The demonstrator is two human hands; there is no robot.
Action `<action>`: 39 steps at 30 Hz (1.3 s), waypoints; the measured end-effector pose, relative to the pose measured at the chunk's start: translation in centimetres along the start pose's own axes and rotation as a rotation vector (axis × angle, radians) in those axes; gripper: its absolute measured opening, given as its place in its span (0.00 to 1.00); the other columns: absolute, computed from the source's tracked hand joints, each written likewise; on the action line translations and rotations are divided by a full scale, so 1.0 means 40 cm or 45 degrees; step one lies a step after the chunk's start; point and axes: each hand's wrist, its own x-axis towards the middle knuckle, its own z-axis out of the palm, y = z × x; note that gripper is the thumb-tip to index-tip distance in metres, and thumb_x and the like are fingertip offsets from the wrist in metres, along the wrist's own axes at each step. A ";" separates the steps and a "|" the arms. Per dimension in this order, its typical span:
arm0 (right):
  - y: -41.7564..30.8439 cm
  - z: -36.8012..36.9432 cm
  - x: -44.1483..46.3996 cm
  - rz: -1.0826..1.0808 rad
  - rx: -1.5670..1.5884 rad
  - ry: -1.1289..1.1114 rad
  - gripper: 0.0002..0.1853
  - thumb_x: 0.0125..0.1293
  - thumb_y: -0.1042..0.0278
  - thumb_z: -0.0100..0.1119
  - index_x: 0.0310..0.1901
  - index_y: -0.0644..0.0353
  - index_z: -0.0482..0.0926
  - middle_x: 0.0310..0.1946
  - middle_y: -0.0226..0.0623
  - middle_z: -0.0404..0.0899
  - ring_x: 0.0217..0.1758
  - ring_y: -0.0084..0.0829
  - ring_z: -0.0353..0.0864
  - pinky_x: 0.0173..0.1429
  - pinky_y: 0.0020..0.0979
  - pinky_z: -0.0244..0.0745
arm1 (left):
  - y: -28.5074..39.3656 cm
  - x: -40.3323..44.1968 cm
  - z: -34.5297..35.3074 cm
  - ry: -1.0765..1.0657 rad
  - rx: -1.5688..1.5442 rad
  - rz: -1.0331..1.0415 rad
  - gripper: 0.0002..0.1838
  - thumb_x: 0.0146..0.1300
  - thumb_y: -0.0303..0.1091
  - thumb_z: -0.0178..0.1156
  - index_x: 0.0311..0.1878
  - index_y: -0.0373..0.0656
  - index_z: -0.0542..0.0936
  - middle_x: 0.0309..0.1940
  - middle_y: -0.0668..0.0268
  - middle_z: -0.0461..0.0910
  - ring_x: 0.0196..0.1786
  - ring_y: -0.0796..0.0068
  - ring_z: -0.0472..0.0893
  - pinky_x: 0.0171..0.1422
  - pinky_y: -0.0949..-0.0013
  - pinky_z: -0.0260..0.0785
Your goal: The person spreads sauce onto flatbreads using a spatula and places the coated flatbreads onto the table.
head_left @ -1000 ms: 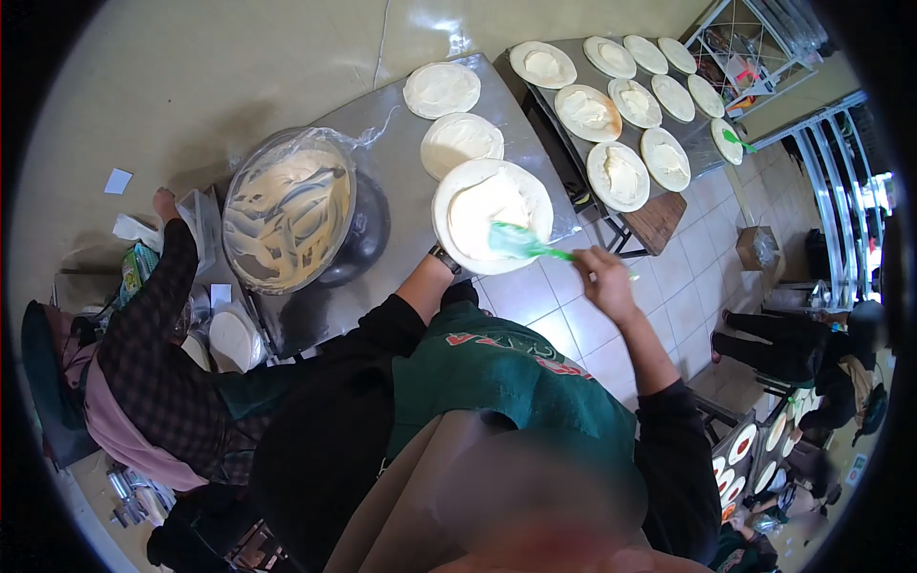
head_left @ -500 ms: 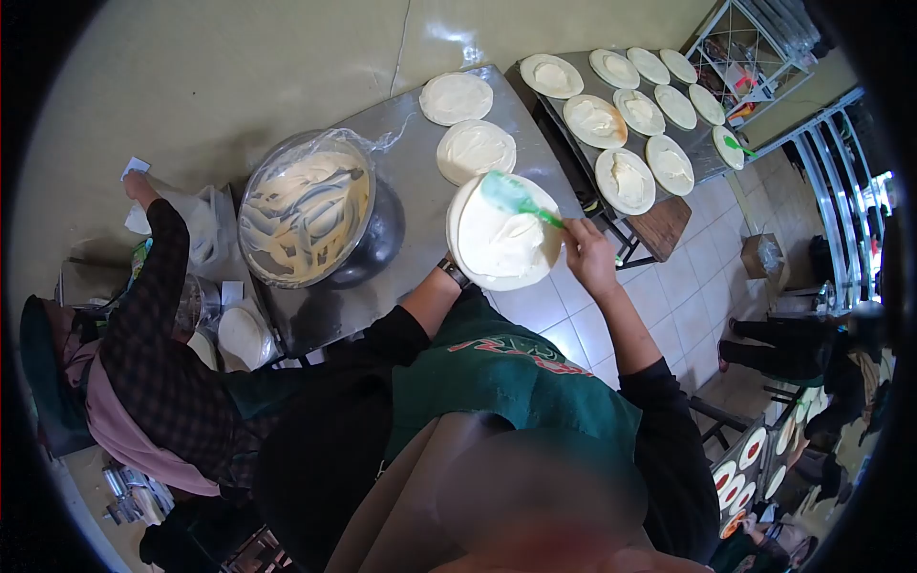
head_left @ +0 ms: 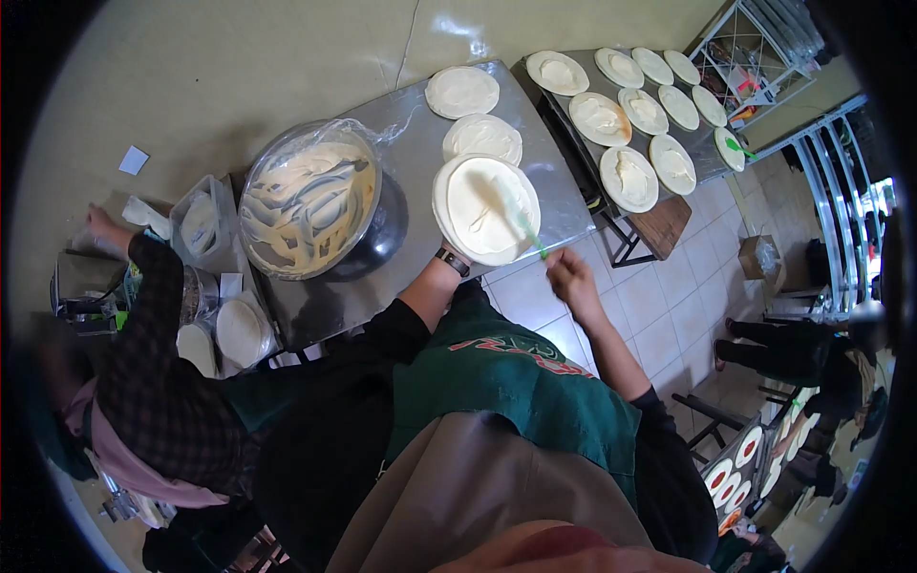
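spatula (head_left: 530,234) clamped in the right hand (head_left: 571,277), at the cream-topped disc (head_left: 478,205) — left hand (head_left: 460,254) beneath, finger grip hidden.

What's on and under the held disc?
On top: pale cream, with the green spatula at its right side. Under: the left hand goes in; its fingers and anything else beneath are hidden by the disc.

Food-production kitchen, shown by the mixing bowl (head_left: 310,205), metal tables (head_left: 544,162) and cream-topped rounds (head_left: 462,93).

Beige wall (head_left: 239,57), pale tiled floor (head_left: 659,306), metal tables
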 end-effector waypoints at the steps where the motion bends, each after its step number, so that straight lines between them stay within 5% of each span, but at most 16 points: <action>1: 0.020 -0.008 0.038 -0.114 -0.163 0.120 0.04 0.69 0.69 0.52 0.36 0.57 0.75 0.21 0.21 0.66 0.23 0.13 0.62 0.27 0.21 0.58 | -0.012 0.005 0.007 -0.001 -0.011 -0.041 0.29 0.73 0.52 0.38 0.70 0.45 0.61 0.67 0.57 0.66 0.67 0.60 0.70 0.69 0.53 0.65; 4: 0.062 0.029 0.034 -0.189 -0.336 0.148 0.06 0.71 0.67 0.52 0.38 0.60 0.73 0.20 0.23 0.66 0.23 0.15 0.63 0.27 0.22 0.60 | -0.025 0.013 0.011 -0.011 -0.033 -0.138 0.30 0.73 0.53 0.38 0.70 0.45 0.62 0.67 0.57 0.67 0.66 0.60 0.70 0.70 0.53 0.64; 6: 0.017 0.061 -0.020 -0.053 -0.096 -0.149 0.04 0.70 0.68 0.54 0.37 0.56 0.74 0.20 0.20 0.65 0.22 0.14 0.62 0.26 0.20 0.57 | -0.004 0.005 0.011 -0.017 -0.048 -0.175 0.30 0.73 0.54 0.38 0.70 0.46 0.62 0.67 0.57 0.67 0.66 0.60 0.70 0.70 0.53 0.64; 10: -0.043 0.047 0.023 0.031 0.040 -0.107 0.06 0.70 0.67 0.53 0.36 0.56 0.76 0.19 0.19 0.64 0.19 0.13 0.60 0.22 0.19 0.53 | 0.010 -0.031 -0.001 -0.002 -0.088 -0.183 0.30 0.72 0.55 0.38 0.70 0.46 0.62 0.67 0.57 0.67 0.66 0.59 0.70 0.70 0.53 0.64; 12: -0.033 0.043 0.105 -0.094 -0.157 0.026 0.06 0.71 0.66 0.51 0.36 0.54 0.74 0.17 0.20 0.64 0.15 0.12 0.55 0.17 0.20 0.49 | 0.006 -0.030 -0.001 0.006 -0.085 -0.122 0.31 0.72 0.55 0.38 0.70 0.46 0.63 0.67 0.57 0.67 0.66 0.59 0.70 0.70 0.52 0.64; 16: -0.046 0.080 0.124 -0.398 -0.796 -0.181 0.07 0.70 0.68 0.54 0.34 0.59 0.74 0.18 0.24 0.67 0.21 0.16 0.64 0.23 0.25 0.56 | 0.025 -0.068 0.006 0.008 -0.039 0.149 0.31 0.71 0.56 0.38 0.69 0.46 0.63 0.67 0.57 0.67 0.66 0.59 0.70 0.70 0.52 0.64; 22: -0.146 0.071 0.151 -0.931 -1.303 -0.269 0.04 0.62 0.76 0.59 0.39 0.59 0.79 0.32 0.44 0.79 0.32 0.45 0.81 0.35 0.38 0.75 | 0.176 -0.166 0.014 -0.017 -0.016 0.425 0.32 0.71 0.58 0.38 0.69 0.46 0.64 0.66 0.57 0.68 0.66 0.59 0.71 0.70 0.52 0.64; 25: -0.181 0.024 0.285 -1.265 -1.486 -0.112 0.05 0.62 0.78 0.58 0.40 0.60 0.79 0.32 0.45 0.79 0.34 0.45 0.81 0.36 0.40 0.75 | 0.237 -0.251 0.024 -0.045 -0.006 0.520 0.33 0.70 0.59 0.38 0.69 0.46 0.64 0.66 0.57 0.68 0.65 0.58 0.71 0.70 0.52 0.64; 26: -0.213 0.048 0.303 -1.171 -1.441 -0.100 0.06 0.62 0.78 0.58 0.41 0.62 0.79 0.33 0.45 0.79 0.34 0.44 0.81 0.37 0.39 0.75 | 0.255 -0.268 0.023 -0.049 -0.007 0.548 0.33 0.70 0.59 0.38 0.69 0.46 0.64 0.66 0.57 0.68 0.65 0.58 0.71 0.70 0.52 0.64; 30: -0.275 0.209 0.370 -1.309 -1.218 -0.634 0.08 0.62 0.77 0.59 0.44 0.62 0.79 0.29 0.43 0.76 0.29 0.42 0.76 0.35 0.34 0.72 | 0.287 -0.292 0.009 0.065 -0.171 0.590 0.33 0.69 0.60 0.39 0.68 0.46 0.66 0.65 0.56 0.69 0.63 0.57 0.73 0.69 0.53 0.65; 31: -0.287 0.266 0.361 -1.169 -1.247 -0.761 0.09 0.61 0.76 0.60 0.44 0.60 0.80 0.29 0.43 0.76 0.30 0.42 0.76 0.35 0.34 0.71 | 0.283 -0.295 0.014 0.102 -0.131 0.661 0.33 0.69 0.60 0.39 0.68 0.46 0.66 0.65 0.56 0.69 0.63 0.57 0.73 0.69 0.53 0.65; 33: -0.263 0.311 0.442 -1.395 -1.500 -0.856 0.10 0.58 0.75 0.62 0.43 0.57 0.80 0.30 0.41 0.76 0.31 0.42 0.77 0.36 0.36 0.71 | 0.272 -0.303 0.028 0.185 -0.055 0.781 0.33 0.69 0.59 0.40 0.68 0.46 0.66 0.65 0.56 0.69 0.63 0.57 0.73 0.69 0.52 0.65; 39: -0.414 0.343 0.579 -1.732 -1.421 -0.610 0.08 0.56 0.76 0.62 0.39 0.58 0.81 0.26 0.38 0.75 0.27 0.40 0.76 0.34 0.37 0.70 | 0.239 -0.341 0.101 0.418 0.162 0.945 0.32 0.69 0.58 0.43 0.68 0.47 0.65 0.64 0.57 0.70 0.63 0.57 0.73 0.68 0.52 0.66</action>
